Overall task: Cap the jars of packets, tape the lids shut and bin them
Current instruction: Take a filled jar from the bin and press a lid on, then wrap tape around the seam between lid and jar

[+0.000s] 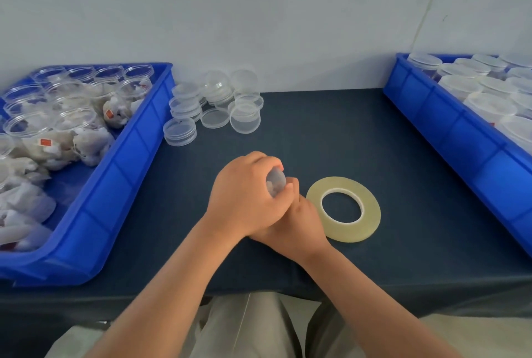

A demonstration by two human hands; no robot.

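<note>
left hand (244, 196): curled over jar (275, 182), mid-counter
right hand (296, 219): gripping the same jar
tape roll (345, 232): flat, just beside right hand
lids (214, 104): far edge

The jar (275, 183) in the grip is clear, with white inside. Just right of the grip, the tape (344, 209) is pale translucent yellow round a white core. The cloth (316, 133) is dark navy. Well left and right, the left bin (126, 173) and right bin (449, 127) are bright blue. Beyond the grip the lids (216, 104) are clear. The packets (92, 144) are white with orange-red tags (45, 142).
</note>
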